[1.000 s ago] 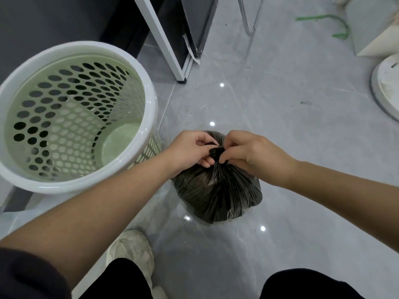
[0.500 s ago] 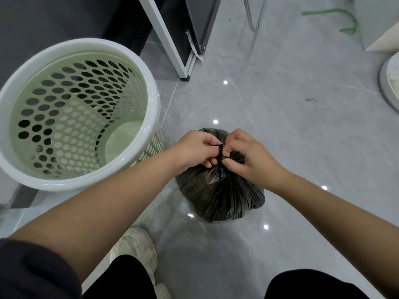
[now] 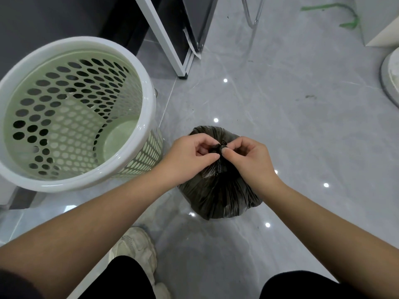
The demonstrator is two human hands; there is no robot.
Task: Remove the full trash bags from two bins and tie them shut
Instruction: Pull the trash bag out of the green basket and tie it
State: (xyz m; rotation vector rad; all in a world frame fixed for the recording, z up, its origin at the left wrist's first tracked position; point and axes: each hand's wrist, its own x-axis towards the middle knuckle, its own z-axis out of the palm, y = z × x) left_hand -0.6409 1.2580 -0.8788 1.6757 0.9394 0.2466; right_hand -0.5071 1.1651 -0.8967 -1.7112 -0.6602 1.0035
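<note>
Spread a touch wider than half a second ago, left hand [image 3: 190, 158] and right hand [image 3: 251, 161], baring the knot [image 3: 219, 147] between them. Pinching its tails from 9 and 3 o'clock, both grips clamped tight. Spot the black trash bag [image 3: 216, 195] on the floor [image 3: 280, 126], just at 4 o'clock of the emptied bin [image 3: 149, 108]. Best to pull both tails straight outward, evenly, then tug-test before letting go.

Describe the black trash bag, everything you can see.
The black trash bag is thin, crinkled, glossy plastic, full and rounded, standing upright on the grey floor beside the perforated bin. Its neck is gathered into a small knot on top, pinched by the left hand and right hand.
</note>
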